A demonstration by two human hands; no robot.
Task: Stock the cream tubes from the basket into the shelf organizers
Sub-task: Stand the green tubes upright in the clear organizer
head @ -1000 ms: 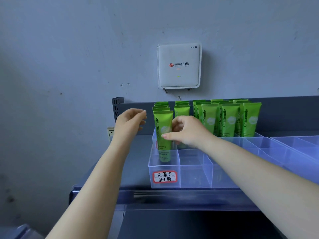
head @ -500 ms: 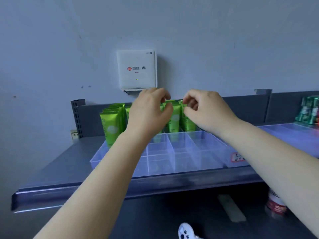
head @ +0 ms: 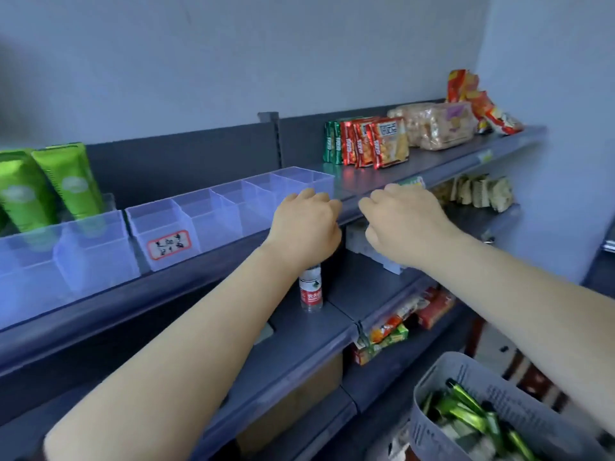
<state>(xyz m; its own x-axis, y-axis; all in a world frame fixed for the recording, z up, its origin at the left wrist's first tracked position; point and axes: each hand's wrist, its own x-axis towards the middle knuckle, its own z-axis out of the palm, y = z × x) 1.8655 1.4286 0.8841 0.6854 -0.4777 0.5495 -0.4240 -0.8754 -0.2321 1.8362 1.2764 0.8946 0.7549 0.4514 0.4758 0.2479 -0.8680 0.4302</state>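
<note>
Green cream tubes (head: 50, 188) stand upright in the clear shelf organizers (head: 166, 227) at the far left of the top shelf. More green tubes (head: 466, 410) lie in the grey basket (head: 519, 387) at the bottom right. My left hand (head: 304, 224) and my right hand (head: 404, 221) hover side by side in front of the shelf edge, right of the organizers. Their fingers hang loosely curled, and neither hand holds anything.
Snack packets (head: 369, 141) and a bag of biscuits (head: 439, 124) sit on the top shelf at right. A small water bottle (head: 311, 289) stands on the shelf below, under my left hand. More packets (head: 399, 324) fill the lower shelves.
The view has swung right and down, away from the stocked tubes. Both hands have come off the tubes and drawn back, empty, toward the basket side.
</note>
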